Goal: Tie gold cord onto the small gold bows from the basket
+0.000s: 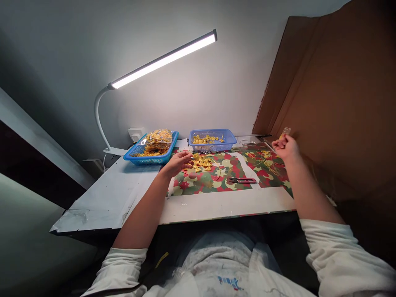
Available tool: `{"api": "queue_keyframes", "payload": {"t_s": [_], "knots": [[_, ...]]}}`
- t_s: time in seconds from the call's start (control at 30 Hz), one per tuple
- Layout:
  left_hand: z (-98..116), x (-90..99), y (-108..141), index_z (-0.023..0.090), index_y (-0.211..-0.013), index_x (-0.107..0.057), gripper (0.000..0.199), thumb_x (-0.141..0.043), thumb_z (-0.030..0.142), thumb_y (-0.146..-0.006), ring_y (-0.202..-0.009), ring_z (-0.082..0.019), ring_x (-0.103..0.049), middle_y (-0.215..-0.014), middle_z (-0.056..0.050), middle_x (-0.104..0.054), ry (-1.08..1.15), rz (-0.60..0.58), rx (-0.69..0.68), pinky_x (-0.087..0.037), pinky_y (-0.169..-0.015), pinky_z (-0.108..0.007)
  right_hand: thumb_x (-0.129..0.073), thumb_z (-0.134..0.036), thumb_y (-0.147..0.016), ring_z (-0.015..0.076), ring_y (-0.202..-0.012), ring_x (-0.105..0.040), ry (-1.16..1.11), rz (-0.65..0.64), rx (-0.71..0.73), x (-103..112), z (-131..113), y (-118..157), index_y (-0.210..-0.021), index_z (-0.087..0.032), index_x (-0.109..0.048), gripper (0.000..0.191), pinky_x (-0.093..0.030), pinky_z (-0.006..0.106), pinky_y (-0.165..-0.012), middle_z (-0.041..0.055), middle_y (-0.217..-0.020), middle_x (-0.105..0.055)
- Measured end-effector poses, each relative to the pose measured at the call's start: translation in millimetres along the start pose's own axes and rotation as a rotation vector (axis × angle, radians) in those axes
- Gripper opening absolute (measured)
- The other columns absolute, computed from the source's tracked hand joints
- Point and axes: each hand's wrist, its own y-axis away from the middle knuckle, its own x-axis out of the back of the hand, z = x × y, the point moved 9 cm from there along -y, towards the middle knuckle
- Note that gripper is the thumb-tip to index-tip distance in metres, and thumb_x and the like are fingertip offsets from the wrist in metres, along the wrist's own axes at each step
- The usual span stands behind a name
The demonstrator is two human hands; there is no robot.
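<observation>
My left hand (179,162) is closed in a pinch over the camouflage-patterned sheet (188,185), with a yellow ribbon bow (195,156) at its fingertips. More yellow bows (202,164) lie in a small pile just beside those fingers. Off to the right, my right hand (287,147) is raised near the table's right edge, its fingers wrapped round a small clear bottle (287,130). Pink-handled thread snips (243,180) rest on the sheet between the two hands.
A blue basket (126,156) with bagged golden pieces stands at the back left. Another blue basket (229,144) holds yellow bows. Loose yellow ribbon strands (266,163) lie at right. A lit lamp (163,60) hangs above; a cardboard sheet (334,82) walls the right side.
</observation>
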Motion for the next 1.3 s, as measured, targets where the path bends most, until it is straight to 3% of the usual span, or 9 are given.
{"api": "queue_keyframes", "payload": {"t_s": [0.07, 0.13, 0.27, 0.3, 0.4, 0.57, 0.73, 1.07, 1.3], "knots": [[-2, 1.8, -4, 0.017, -0.068, -0.057, 0.046, -0.085, 0.048, -0.049, -0.057, -0.011, -0.058, -0.062, 0.002, -0.055, -0.037, 0.111, -0.05, -0.049, -0.054, -0.023, -0.04, -0.028, -0.095, 0.0073, -0.038, -0.024, -0.279, -0.069, -0.151, -40, -2, 23, -0.065, -0.023, -0.03, 0.032, -0.043, 0.026, -0.06, -0.0113, -0.043, -0.024], [-4, -0.8, -5, 0.016, -0.069, -0.059, 0.047, -0.084, 0.05, -0.049, -0.056, -0.01, -0.058, -0.064, 0.001, -0.058, -0.058, 0.18, -0.084, -0.049, -0.053, -0.023, -0.047, -0.028, -0.092, 0.0071, -0.041, -0.033, -0.432, -0.18, -0.23, -87, -12, 54, -0.07, -0.022, -0.036, 0.025, -0.045, 0.024, -0.063, -0.0104, -0.048, -0.035], [-1, -12.6, 1, 0.015, -0.067, -0.061, 0.049, -0.082, 0.054, -0.049, -0.054, -0.011, -0.058, -0.061, 0.0, -0.06, -0.113, 0.249, -0.166, -0.048, -0.052, -0.023, -0.05, -0.022, -0.087, 0.0071, -0.048, -0.043, -0.447, -0.485, -0.366, -179, -17, 126, -0.08, -0.022, -0.044, 0.009, -0.042, 0.02, -0.059, -0.0089, -0.055, -0.045], [1, -15.1, 3, 0.014, -0.067, -0.061, 0.05, -0.082, 0.055, -0.048, -0.053, -0.011, -0.058, -0.06, 0.0, -0.06, -0.119, 0.264, -0.188, -0.047, -0.052, -0.023, -0.051, -0.023, -0.086, 0.0071, -0.048, -0.043, -0.433, -0.541, -0.382, -196, -15, 141, -0.08, -0.022, -0.044, 0.009, -0.041, 0.02, -0.056, -0.0088, -0.055, -0.045], [1, -21.1, 6, 0.014, -0.067, -0.061, 0.052, -0.081, 0.058, -0.048, -0.053, -0.01, -0.057, -0.059, 0.001, -0.06, -0.115, 0.292, -0.237, -0.045, -0.05, -0.021, -0.056, -0.026, -0.082, 0.006, -0.046, -0.038, -0.408, -0.511, -0.463, -220, 2, 167, -0.076, -0.021, -0.042, 0.016, -0.033, 0.018, -0.048, -0.0091, -0.054, -0.042], [-8, -29.7, 5, 0.015, -0.067, -0.062, 0.05, -0.082, 0.056, -0.047, -0.05, -0.008, -0.055, -0.059, 0.002, -0.06, -0.063, 0.279, -0.227, -0.044, -0.049, -0.02, -0.065, -0.032, -0.076, 0.0039, -0.041, -0.026, -0.589, -0.562, -0.57, -235, 14, 187, -0.071, -0.021, -0.039, 0.028, -0.025, 0.017, -0.042, -0.0111, -0.049, -0.034], [-12, -34.6, 5, 0.015, -0.068, -0.063, 0.046, -0.083, 0.052, -0.051, -0.049, -0.007, -0.052, -0.057, 0.003, -0.059, -0.016, 0.255, -0.237, -0.042, -0.048, -0.019, -0.079, -0.039, -0.062, 0.0019, -0.039, -0.021, -0.709, -0.589, -0.581, -237, 9, 199, -0.076, -0.02, -0.049, 0.039, -0.02, 0.017, -0.039, -0.0133, -0.046, -0.033], [-19, -37.2, 4, 0.014, -0.068, -0.066, 0.045, -0.084, 0.05, -0.049, -0.049, -0.005, -0.049, -0.06, 0.003, -0.057, 0.049, 0.232, -0.157, -0.041, -0.049, -0.019, -0.086, -0.039, -0.043, 0.0025, -0.037, -0.032, -0.633, -0.444, -0.552, -225, 12, 194, -0.072, -0.017, -0.057, 0.047, -0.015, 0.02, -0.034, -0.0105, -0.046, -0.046], [-17, -42.1, 5, 0.014, -0.072, -0.069, 0.041, -0.083, 0.047, -0.053, -0.05, -0.005, -0.047, -0.065, 0.001, -0.062, 0.005, 0.179, -0.154, -0.04, -0.051, -0.021, -0.085, -0.044, -0.044, 0.0014, -0.035, -0.026, -0.569, -0.414, -0.553, -224, 20, 193, -0.072, -0.017, -0.057, 0.049, -0.015, 0.021, -0.034, -0.0107, -0.046, -0.045]]}}
